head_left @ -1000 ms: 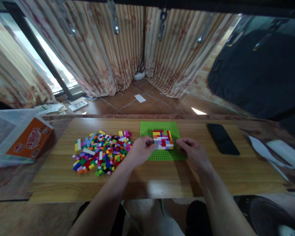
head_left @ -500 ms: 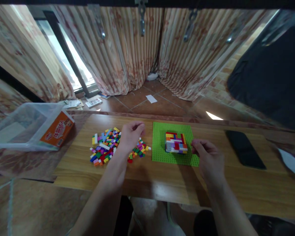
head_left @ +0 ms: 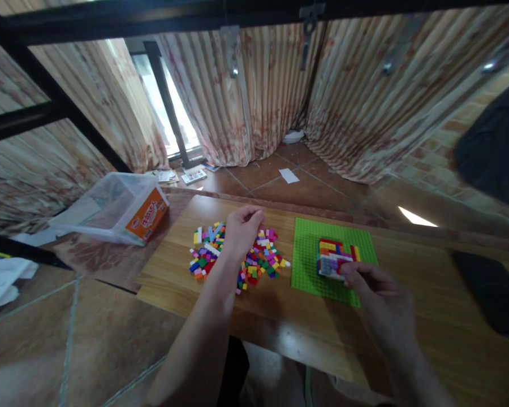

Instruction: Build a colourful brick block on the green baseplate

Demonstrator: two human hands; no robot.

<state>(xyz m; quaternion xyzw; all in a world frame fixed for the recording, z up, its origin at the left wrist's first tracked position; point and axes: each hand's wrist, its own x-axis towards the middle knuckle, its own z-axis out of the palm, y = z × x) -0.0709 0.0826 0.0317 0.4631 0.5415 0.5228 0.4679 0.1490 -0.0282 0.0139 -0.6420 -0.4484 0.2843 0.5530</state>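
Note:
My left hand point(head_left: 242, 233) is over the pile of small coloured toy bricks point(head_left: 258, 263), its thumb and fingers pinched together; whatever is between them is too small to make out. The green baseplate point(head_left: 307, 265) lies to the right of the pile. On it stands a low block of joined multicoloured bricks point(head_left: 333, 254). My right hand point(head_left: 382, 297) is at the near right corner of this block, thumb and index finger pinched against it and covering that corner. Whether a loose brick is in this pinch is hidden.
A dark phone-like slab point(head_left: 490, 291) lies on the wooden table point(head_left: 271, 333) at the right. At the left is a clear plastic bin point(head_left: 106, 209) with an orange label. Curtains, a black metal frame point(head_left: 152, 25) and scattered papers are beyond the table.
The view has swung left, so the table appears further right. My right hand has moved from beside the brick block onto its near right corner. My left hand stays pinched above the pile.

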